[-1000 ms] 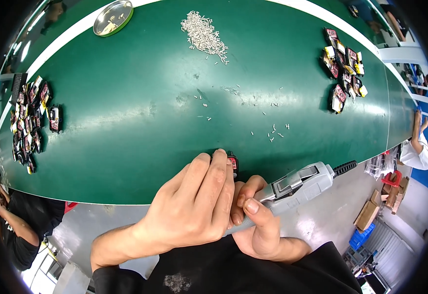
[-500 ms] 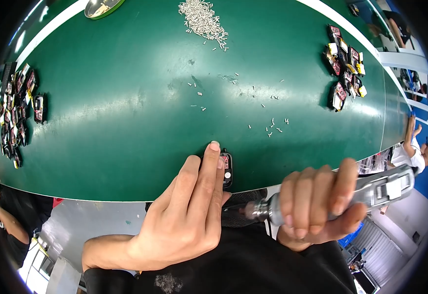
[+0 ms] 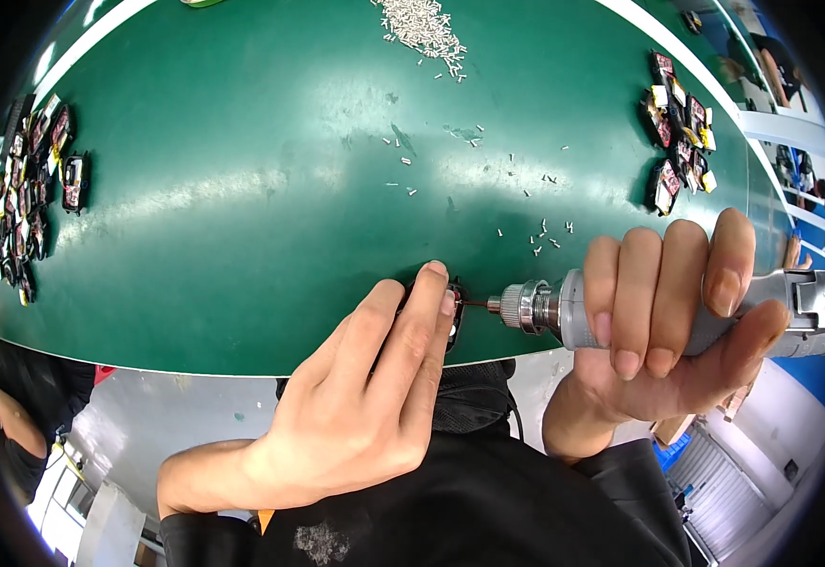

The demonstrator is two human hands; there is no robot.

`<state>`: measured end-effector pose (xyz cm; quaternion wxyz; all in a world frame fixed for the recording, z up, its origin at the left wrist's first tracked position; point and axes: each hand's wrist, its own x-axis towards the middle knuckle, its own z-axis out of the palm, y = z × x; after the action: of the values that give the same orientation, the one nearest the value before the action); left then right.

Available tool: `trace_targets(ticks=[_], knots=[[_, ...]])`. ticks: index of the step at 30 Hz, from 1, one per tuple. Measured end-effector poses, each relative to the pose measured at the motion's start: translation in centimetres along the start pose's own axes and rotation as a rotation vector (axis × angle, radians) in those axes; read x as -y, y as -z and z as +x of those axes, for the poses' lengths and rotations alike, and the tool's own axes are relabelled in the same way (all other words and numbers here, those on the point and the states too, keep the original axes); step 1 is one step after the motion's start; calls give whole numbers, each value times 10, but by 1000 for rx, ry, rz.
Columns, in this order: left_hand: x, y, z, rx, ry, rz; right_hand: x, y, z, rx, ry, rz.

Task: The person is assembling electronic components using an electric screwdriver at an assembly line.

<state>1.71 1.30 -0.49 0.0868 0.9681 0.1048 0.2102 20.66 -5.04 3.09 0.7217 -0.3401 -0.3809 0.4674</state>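
Near the table's front edge, my left hand point(image 3: 360, 397) presses its fingers over a small black-cased device point(image 3: 458, 331) and steadies it against the green tabletop. Most of the device is hidden under the fingers; only its right side shows. My right hand point(image 3: 668, 302) is wrapped round a grey electric screwdriver point(image 3: 529, 307), held nearly level with its bit pointing left. The thin bit point(image 3: 476, 303) reaches the device's upper part beside my left fingertips. Whether it sits in a screw cannot be made out.
Small loose screws point(image 3: 543, 236) are scattered beyond my hands, with a larger heap of screws point(image 3: 422, 33) at the far side. Similar black devices are piled at the left point(image 3: 25, 198) and right point(image 3: 682, 132). Part of a round dish point(image 3: 203, 3) shows at the top.
My right hand has raised the screwdriver and swung it level, bringing the bit to the device. My left hand stays on the device. The view has shifted slightly.
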Motion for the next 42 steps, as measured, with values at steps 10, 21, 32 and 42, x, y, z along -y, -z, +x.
trace_targets(ticks=[10,21,32,42], knots=[[-3,-3,-1,-32,52,-99,3,-4,3,46,-61,-143],[10,4,1,18,-27,-221,-8,-16,10,85,-4,-150],[4,19,-1,73,-100,-57,-9,-14,10,148,9,100],[134,103,-53,-189,685,453,7,23,-28,-43,210,385]])
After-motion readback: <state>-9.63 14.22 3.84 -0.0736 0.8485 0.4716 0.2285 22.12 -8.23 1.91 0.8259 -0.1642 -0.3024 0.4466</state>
